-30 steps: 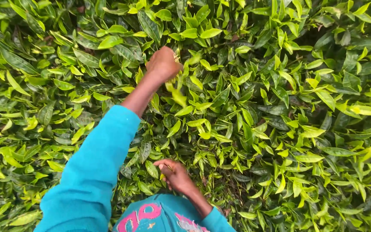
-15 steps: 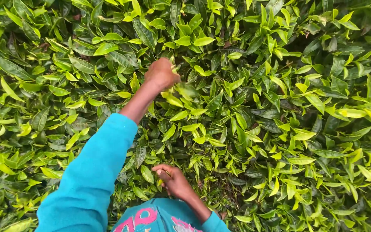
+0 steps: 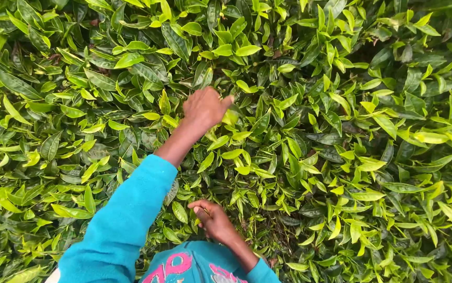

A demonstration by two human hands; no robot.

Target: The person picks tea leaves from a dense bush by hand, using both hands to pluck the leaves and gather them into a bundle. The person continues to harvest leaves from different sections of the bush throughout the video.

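Note:
A dense tea bush (image 3: 341, 157) with glossy green leaves fills the view. My left hand (image 3: 205, 107) reaches out from a teal sleeve (image 3: 126, 220) into the bush top. Its fingers are curled down among the pale young leaves (image 3: 236, 118), with one finger pointing right. My right hand (image 3: 213, 217) sits close to my body, low in the foliage. Its fingers are curled and pinch a thin shoot. What lies under either palm is hidden.
Darker, older leaves (image 3: 27, 89) spread to the left, and brighter yellow-green tips (image 3: 372, 165) cluster to the right. A teal garment with pink markings (image 3: 194, 267) shows at the bottom edge. Thin brown stems (image 3: 260, 230) show in a gap beside my right hand.
My left hand has drawn back toward me across the bush top and now sticks one finger out to the right. My right hand has stayed almost in place.

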